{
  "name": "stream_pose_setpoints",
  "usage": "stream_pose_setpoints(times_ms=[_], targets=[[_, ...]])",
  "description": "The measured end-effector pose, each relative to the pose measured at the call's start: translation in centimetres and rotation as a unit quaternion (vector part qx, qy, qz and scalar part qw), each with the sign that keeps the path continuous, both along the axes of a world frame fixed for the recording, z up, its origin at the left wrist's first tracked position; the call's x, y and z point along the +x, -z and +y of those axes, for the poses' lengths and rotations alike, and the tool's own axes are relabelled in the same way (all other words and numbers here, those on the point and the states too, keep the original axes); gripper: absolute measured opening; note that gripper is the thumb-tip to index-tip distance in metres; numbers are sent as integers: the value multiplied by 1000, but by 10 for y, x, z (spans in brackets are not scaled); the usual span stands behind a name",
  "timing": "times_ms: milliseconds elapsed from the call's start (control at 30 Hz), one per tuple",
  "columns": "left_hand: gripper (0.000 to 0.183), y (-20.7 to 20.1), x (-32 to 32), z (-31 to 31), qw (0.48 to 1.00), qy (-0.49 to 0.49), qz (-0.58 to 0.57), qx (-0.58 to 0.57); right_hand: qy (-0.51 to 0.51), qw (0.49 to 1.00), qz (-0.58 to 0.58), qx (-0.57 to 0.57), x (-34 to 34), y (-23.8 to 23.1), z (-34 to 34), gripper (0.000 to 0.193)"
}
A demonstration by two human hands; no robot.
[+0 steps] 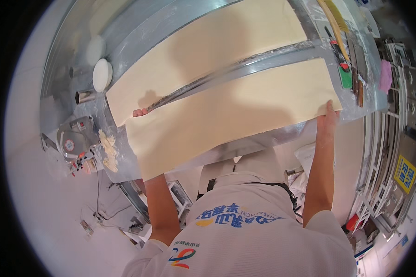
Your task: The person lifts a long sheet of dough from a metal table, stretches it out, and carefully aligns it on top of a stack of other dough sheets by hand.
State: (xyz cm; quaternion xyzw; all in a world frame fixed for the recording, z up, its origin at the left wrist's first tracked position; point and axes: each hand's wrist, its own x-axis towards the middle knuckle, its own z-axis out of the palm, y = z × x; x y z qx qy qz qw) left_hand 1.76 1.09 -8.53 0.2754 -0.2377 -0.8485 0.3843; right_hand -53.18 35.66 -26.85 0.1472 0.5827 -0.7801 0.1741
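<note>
A long pale dough sheet (226, 108) stretches in front of me, its left end raised over my forearm. My left hand (140, 112) is mostly hidden under that end; only its fingertips show, curled at the far edge. At the near right corner, my right hand (328, 115) grips the same sheet, thumb on top. Behind it lies a second dough sheet (208, 44), flat on the metal worktable (259, 67). A narrow floury strip of the table runs between the two sheets.
Left of the dough stand a white round container (102, 75), a metal cup (84, 96) and a grey machine (74, 138). Dough scraps (108, 150) lie near it. On the right are a brush (335, 21), a green scraper (345, 77) and knives (357, 87); racks (388, 138) stand beyond.
</note>
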Motion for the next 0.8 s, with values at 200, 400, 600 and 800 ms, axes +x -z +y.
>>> stream_pose_setpoints(times_ms=[200, 400, 600, 800], targets=[[44, 41, 54, 11, 888, 15, -386, -251, -18, 998, -18, 54, 3, -5, -7, 45], [48, 75, 85, 28, 728, 68, -555, -397, -15, 997, -32, 71, -2, -8, 1, 44], [46, 103, 90, 22, 717, 53, -560, -411, -28, 995, -20, 91, -10, 5, 7, 42], [44, 96, 58, 20, 983, -174, 52, -4, -20, 995, -17, 101, -11, 3, 11, 44]])
